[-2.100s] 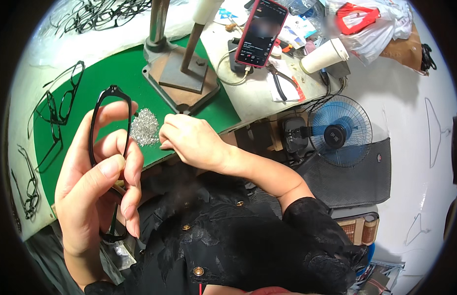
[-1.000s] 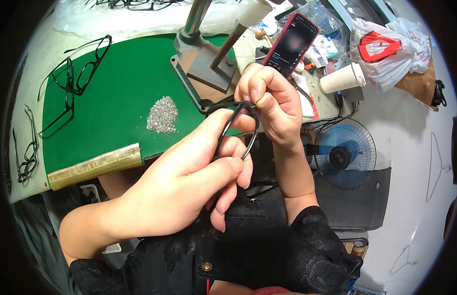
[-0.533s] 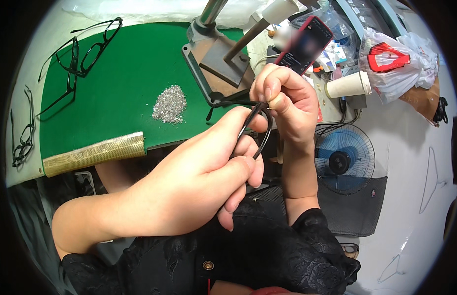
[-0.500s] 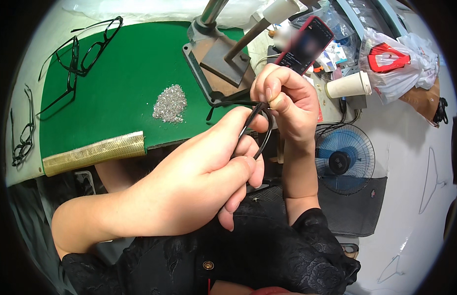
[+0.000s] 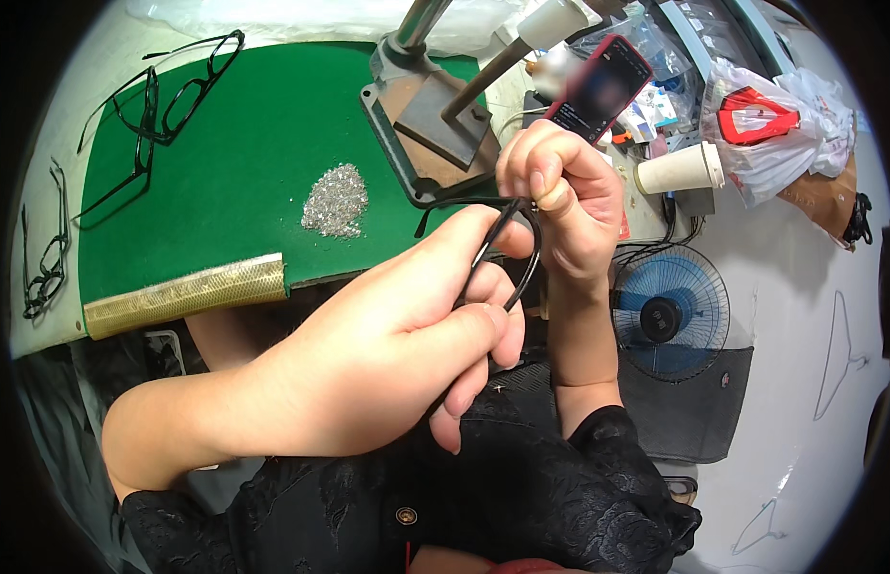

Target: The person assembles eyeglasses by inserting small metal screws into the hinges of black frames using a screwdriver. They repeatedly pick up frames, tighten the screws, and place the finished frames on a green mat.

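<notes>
My left hand is closed around a black eyeglass frame, its rims passing between my fingers. One temple of the frame sticks out to the left, over the edge of the green mat. With thumb and fingertips pinched, my right hand is at the frame's upper corner, by the hinge. A tiny bit shows at those fingertips, too small to name. On the mat, left of my hands, lies a pile of small shiny silver pieces.
Black eyeglasses rest at the mat's upper left, with another pair on the table edge. A metal press stand rises behind my hands. Rightward are a phone, a paper cup, plastic bags and a fan.
Both hands keep their hold at the same corner of the frame and have shifted very slightly right in the picture. The whole view has moved a little too.
</notes>
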Tool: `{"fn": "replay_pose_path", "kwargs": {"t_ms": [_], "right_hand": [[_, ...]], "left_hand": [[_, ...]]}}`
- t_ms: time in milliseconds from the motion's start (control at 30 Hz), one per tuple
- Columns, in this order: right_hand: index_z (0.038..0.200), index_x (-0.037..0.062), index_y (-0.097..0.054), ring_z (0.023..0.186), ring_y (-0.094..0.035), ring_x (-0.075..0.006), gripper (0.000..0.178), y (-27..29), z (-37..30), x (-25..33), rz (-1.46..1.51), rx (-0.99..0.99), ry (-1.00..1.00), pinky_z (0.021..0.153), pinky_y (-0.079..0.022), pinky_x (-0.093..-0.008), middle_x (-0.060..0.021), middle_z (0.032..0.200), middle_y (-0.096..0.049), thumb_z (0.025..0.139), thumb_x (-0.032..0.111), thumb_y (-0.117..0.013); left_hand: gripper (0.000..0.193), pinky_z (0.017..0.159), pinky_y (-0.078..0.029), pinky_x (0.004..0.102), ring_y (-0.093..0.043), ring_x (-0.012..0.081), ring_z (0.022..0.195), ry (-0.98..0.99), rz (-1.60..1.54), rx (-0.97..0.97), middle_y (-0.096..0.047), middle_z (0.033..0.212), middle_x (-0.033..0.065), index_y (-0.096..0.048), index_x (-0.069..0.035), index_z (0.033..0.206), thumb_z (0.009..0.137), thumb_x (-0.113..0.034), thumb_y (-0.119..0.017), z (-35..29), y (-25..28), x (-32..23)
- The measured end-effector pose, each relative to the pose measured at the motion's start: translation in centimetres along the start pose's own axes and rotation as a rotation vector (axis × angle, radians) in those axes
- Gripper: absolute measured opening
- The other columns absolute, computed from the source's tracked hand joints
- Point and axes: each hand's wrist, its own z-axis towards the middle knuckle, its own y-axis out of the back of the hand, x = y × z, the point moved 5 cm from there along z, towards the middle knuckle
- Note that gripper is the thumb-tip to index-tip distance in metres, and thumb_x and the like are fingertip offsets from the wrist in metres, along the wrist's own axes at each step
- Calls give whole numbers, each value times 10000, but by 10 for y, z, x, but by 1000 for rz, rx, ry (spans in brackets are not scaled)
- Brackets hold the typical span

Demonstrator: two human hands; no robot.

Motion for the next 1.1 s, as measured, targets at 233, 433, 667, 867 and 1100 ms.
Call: {"fn": "replay_pose_path", "kwargs": {"t_ms": [233,433,667,867,1100], "right_hand": [[997,63,-519,693,-486,-51,200,4,5,-13,185,-201,46,522,-326,-152,-32,871,-563,965,256,-557],[934,31,-507,735,-545,-88,122,18,-14,-30,113,-391,-113,681,-457,-223,-31,844,-590,884,17,-618],[892,-7,-584,671,-580,-104,140,31,-59,-58,41,-324,-325,643,-475,-229,-50,782,-634,902,126,-629],[940,0,-596,713,-583,-96,181,30,-66,-58,20,-412,-421,663,-471,-235,-34,793,-621,939,181,-594],[912,10,-598,715,-570,-87,110,25,-63,-64,10,-375,-456,664,-462,-228,-21,790,-608,930,118,-588]], "left_hand": [[442,397,-490,240,-529,128,556,-123,-44,-133,-512,854,121,-285,42,1334,919,-22,-422,6,3,-20],[455,374,-458,232,-490,107,545,-348,186,-302,-511,848,90,-361,58,1316,903,-103,-464,34,15,-63],[401,462,-457,230,-493,107,602,-474,189,-358,-533,897,98,-381,39,1289,916,-88,-455,62,24,-84],[354,461,-460,226,-507,109,616,-538,161,-346,-547,919,112,-388,17,1243,912,-76,-475,70,22,-85],[289,483,-476,221,-515,106,628,-546,154,-335,-557,905,102,-415,-3,1185,912,-74,-481,75,18,-86]]}}
